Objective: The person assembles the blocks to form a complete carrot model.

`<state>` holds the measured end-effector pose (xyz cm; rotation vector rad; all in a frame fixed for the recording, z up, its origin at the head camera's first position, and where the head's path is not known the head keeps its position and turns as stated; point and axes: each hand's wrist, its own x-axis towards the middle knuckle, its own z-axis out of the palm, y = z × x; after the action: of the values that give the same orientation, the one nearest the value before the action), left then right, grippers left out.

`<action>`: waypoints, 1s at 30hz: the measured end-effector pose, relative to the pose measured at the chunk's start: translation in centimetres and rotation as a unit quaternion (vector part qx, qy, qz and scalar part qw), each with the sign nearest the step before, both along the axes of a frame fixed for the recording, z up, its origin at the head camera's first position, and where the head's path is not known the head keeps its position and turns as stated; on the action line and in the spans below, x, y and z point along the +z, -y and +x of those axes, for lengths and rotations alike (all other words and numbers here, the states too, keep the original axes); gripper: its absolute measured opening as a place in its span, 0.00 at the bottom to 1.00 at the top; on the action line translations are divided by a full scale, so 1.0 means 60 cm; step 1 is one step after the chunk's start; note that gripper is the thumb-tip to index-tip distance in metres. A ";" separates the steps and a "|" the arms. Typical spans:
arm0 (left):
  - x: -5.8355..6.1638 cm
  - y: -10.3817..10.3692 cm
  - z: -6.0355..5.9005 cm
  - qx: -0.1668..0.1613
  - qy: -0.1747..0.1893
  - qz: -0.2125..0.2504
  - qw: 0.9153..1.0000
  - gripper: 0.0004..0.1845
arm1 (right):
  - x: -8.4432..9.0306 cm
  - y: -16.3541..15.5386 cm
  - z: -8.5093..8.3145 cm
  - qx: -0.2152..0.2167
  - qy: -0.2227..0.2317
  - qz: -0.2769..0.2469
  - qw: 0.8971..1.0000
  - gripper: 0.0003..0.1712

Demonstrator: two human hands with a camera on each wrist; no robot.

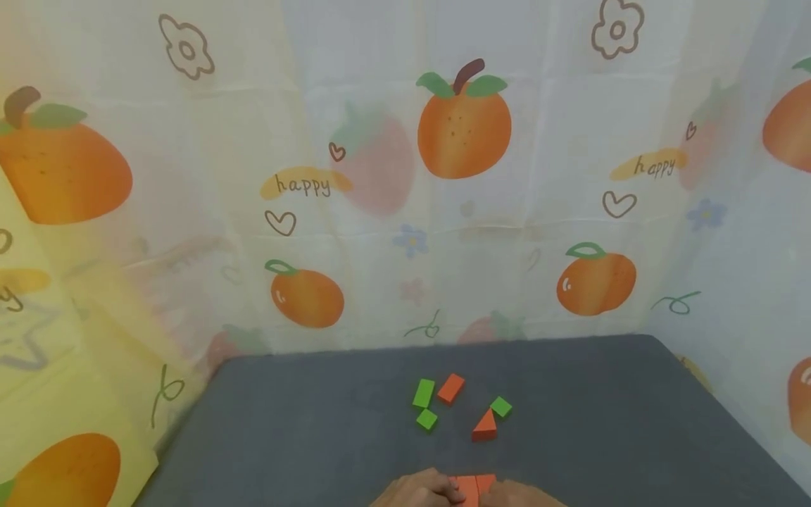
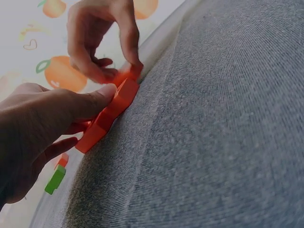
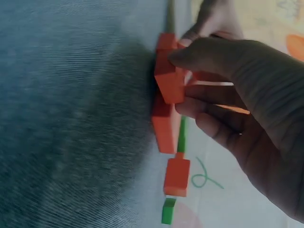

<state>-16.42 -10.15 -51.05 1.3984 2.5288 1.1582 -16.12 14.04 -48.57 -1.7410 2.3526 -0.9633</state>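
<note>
Pinching from the left, the left hand (image 1: 421, 491) holds the orange blocks (image 1: 474, 487) at the near edge of the grey mat (image 1: 633, 422), thumb pressed on one block's side. These blocks lie flat, end to end, their row running left to right between the hands. From the right, the right hand (image 1: 522, 495) pinches the other end with thumb and forefinger. Farther back lie two green blocks (image 1: 424, 393), an orange block (image 1: 450, 388), an orange triangular block (image 1: 485, 425) and a small green block (image 1: 500, 406).

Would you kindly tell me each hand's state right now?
Left hand: pinching flat orange wooden blocks.
Right hand: pinching the same orange blocks.
</note>
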 end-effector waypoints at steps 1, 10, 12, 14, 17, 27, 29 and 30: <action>0.000 -0.001 -0.001 -0.004 -0.013 -0.003 1.000 0.12 | -0.003 0.000 0.002 -0.021 0.035 0.001 0.999 0.11; -0.002 -0.003 -0.002 -0.013 -0.120 -0.017 0.993 0.12 | -0.010 0.002 0.002 -0.064 -0.240 -0.008 0.969 0.05; 0.000 -0.004 -0.001 -0.010 -0.127 -0.026 0.992 0.13 | -0.009 0.003 0.003 -0.073 -0.266 -0.014 0.961 0.05; 0.001 -0.005 0.000 -0.006 -0.123 -0.034 0.992 0.14 | -0.008 0.004 0.004 -0.079 -0.264 -0.011 0.961 0.05; 0.002 -0.005 0.001 -0.004 -0.119 -0.036 0.992 0.14 | -0.006 0.004 0.005 -0.084 -0.254 0.002 0.963 0.04; -0.005 -0.004 0.006 0.013 -0.093 -0.012 0.995 0.12 | -0.001 0.005 0.003 -0.085 -0.258 0.033 0.962 0.03; -0.009 -0.004 0.005 0.014 -0.111 0.000 0.994 0.11 | -0.002 0.005 0.001 -0.085 -0.261 0.035 0.961 0.03; -0.011 -0.003 0.005 0.008 -0.127 0.012 0.992 0.10 | -0.004 0.004 0.000 -0.083 -0.263 0.031 0.961 0.03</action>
<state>-16.11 -9.95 -51.70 1.6310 2.7024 1.0794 -16.13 13.77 -48.80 -1.9968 2.8408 -0.4667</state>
